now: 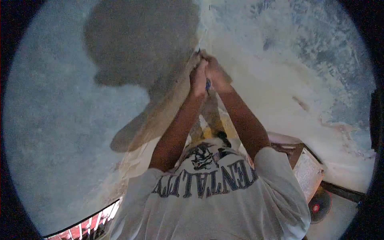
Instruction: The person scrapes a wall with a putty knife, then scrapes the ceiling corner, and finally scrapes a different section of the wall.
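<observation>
Both of my arms stretch up to the corner where two walls meet. My left hand (197, 79) and my right hand (216, 74) are pressed together, fingers closed, close to the wall (236, 52). A slim thing with a blue end (208, 84) shows between my wrists, and a small dark tip pokes out above my fingers. The rest of it is hidden inside my hands, so I cannot tell its kind. Pale, patchy plaster runs along the corner around my hands.
A large shadow of my head and arms falls on the blue-grey left wall (52, 120). At the lower right stands a box-like thing (308, 172) near a round black speaker (320, 206). White slats (90, 226) with red behind show at the lower left.
</observation>
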A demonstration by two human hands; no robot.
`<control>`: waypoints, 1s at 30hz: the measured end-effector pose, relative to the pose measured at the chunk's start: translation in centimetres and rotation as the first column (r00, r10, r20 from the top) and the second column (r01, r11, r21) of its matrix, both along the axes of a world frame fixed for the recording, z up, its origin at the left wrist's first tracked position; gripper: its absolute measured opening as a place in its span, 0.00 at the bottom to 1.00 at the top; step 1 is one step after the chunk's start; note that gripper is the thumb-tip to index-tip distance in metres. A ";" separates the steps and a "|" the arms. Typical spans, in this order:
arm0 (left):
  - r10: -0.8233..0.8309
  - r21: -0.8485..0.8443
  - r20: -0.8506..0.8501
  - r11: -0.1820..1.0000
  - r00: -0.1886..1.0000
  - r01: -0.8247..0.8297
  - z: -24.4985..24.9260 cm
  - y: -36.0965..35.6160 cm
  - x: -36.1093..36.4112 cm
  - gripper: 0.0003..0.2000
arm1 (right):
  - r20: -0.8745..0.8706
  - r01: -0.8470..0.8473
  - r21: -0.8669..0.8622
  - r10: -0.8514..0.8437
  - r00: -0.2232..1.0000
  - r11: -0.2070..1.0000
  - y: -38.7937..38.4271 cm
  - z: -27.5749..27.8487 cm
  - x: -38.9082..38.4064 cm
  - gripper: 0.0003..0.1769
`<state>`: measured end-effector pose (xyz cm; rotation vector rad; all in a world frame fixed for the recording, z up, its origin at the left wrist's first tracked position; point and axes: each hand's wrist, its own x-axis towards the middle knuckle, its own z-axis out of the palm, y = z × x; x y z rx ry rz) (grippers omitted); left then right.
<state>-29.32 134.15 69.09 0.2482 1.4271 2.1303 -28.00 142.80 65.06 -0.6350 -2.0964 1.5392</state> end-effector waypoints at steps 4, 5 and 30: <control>0.020 0.037 0.131 0.999 0.991 -0.025 -0.3 -0.1 0.9 0.23 | -0.072 -0.071 -0.121 0.063 0.995 0.990 -0.5 1.9 1.0 0.23; -0.009 0.034 0.148 0.999 0.989 0.004 -0.5 0.1 0.4 0.23 | -0.137 -0.109 -0.267 0.075 0.988 0.958 -0.2 -0.1 0.4 0.24; -0.071 0.065 0.215 0.996 0.974 0.058 1.3 -0.6 1.0 0.27 | -0.291 -0.117 -0.475 -0.030 0.956 0.872 3.3 -4.2 -5.1 0.16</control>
